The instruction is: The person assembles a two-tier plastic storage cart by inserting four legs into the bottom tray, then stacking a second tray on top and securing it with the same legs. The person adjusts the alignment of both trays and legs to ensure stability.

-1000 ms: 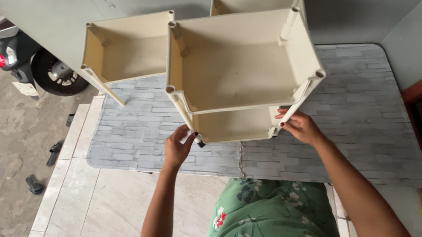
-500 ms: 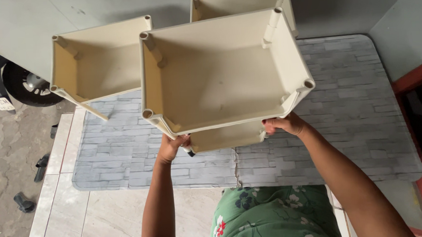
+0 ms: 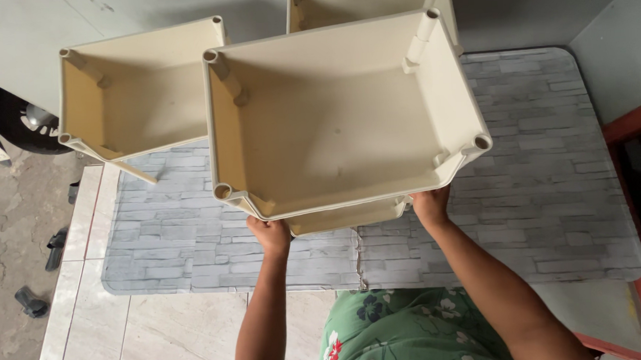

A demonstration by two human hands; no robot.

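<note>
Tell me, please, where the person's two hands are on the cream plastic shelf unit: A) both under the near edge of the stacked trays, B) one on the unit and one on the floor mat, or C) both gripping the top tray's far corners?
A: the left hand and the right hand both grasp beneath the near edge of the cream shelf unit, above the brick-patterned mat.

We see soft, even daylight with no glare. The cream shelf unit (image 3: 332, 122) casts a faint shadow on the grey wall (image 3: 515, 6) at upper right. Focus is sharp throughout; the frame's right edge falls dim.
</note>
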